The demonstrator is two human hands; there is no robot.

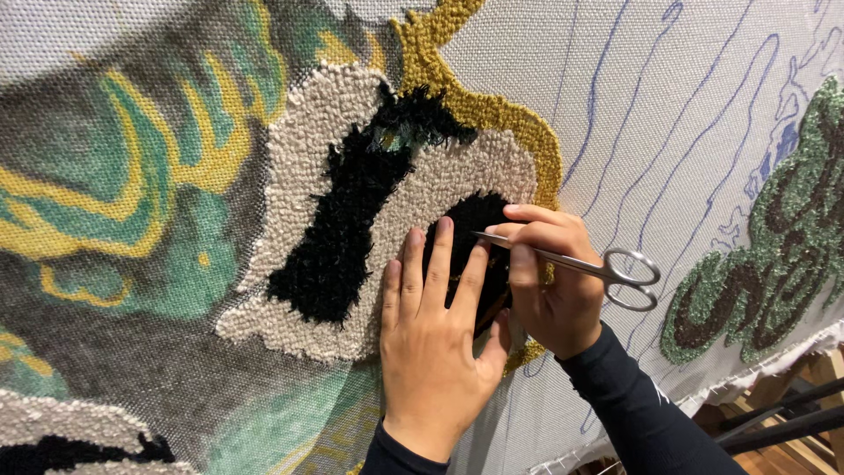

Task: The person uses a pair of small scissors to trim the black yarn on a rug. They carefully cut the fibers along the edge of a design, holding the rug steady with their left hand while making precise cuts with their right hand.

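My left hand (433, 343) lies flat on the tufted rug cloth (668, 97), fingers spread over a black yarn patch (475, 220). My right hand (549, 281) grips small silver scissors (598, 266) near the blades, the tips pointing left into that black patch just above my left fingertips. The finger loops stick out to the right, unused. Around the patch run beige loops (325, 132), a longer black tufted shape (352, 211) and a mustard yellow border (492, 110).
The backing cloth carries blue drawn outlines (651, 176) on its bare right part. A green and dark tufted area (774, 246) sits at the right edge. Printed green, yellow and grey colours (132, 202) fill the left. A wooden and metal frame (782, 422) shows at lower right.
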